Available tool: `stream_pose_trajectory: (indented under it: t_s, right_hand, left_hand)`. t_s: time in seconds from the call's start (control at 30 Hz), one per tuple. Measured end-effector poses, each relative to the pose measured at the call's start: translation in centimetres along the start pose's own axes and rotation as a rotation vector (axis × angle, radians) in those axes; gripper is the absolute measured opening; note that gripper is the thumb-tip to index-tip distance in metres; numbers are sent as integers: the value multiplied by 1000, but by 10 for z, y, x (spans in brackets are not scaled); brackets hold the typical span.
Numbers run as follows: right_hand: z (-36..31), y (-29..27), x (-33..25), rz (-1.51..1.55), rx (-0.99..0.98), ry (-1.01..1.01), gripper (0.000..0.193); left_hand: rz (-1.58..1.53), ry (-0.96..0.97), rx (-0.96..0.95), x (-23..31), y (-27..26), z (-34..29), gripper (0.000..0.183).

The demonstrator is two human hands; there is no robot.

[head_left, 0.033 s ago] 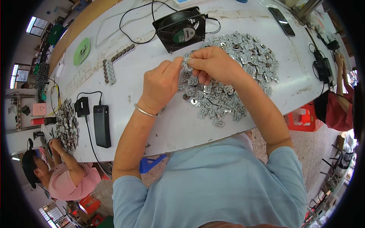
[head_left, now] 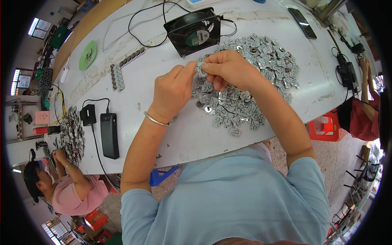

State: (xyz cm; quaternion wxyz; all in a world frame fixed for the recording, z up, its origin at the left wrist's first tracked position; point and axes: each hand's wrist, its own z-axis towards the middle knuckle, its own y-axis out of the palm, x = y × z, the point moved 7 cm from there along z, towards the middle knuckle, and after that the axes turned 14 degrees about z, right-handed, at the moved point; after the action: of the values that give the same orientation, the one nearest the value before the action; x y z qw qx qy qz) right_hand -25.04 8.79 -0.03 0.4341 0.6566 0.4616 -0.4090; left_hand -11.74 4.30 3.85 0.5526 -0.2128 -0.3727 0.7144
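Note:
My left hand [head_left: 173, 87], with a bracelet at its wrist, is closed, its thumb and forefinger at one side of a small silvery metal part [head_left: 200, 70]. From the other side my right hand [head_left: 232, 69] pinches the same part between thumb and curled fingers. Both hands are raised over the left edge of a wide pile of similar small metal parts [head_left: 269, 61], some with round dark or shiny discs. The fingers cover much of the held part, so its details cannot be made out. Left of my hands, several parts stand in neat rows [head_left: 117, 77] on the table.
A black fan [head_left: 194, 32] with a cable stands behind my hands. A green dish [head_left: 87, 55], a black power bank [head_left: 109, 134] and a phone [head_left: 302, 22] lie on the white table [head_left: 139, 110]. Co-workers sit at left, by another metal pile [head_left: 72, 136], and at right.

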Motion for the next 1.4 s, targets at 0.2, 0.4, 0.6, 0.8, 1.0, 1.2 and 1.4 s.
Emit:
stream_pose_trajectory:
  t_s: [0.2, 0.4, 0.6, 0.8, 1.0, 1.2, 1.4]
  right_hand:
    - [3, -4, 8, 84, -17, 71, 28]
    - [7, -6, 13, 176, -38, 99, 30]
    - [8, 2, 14, 331, -59, 148, 31]
    - [7, 1, 16, 371, 8, 209, 31]
    - [5, 5, 7, 237, -38, 0, 32]
    - [-18, 1, -18, -120, 155, -423, 24]
    - [-29, 5, -26, -205, 188, -480, 22]
  left_hand:
    - [-86, -66, -59, -4, 2, 3, 24]
    - [-238, -149, -199, -8, 4, 7, 25]
    - [-338, -249, -172, -15, 5, 9, 21]
    - [-561, -528, -360, -26, 21, 0, 22]
    - [-448, -468, -162, -20, 10, 0, 24]
    - [-162, -310, 3, 3, -11, 0, 29]
    - [-46, -151, 150, 15, -22, 0, 27]
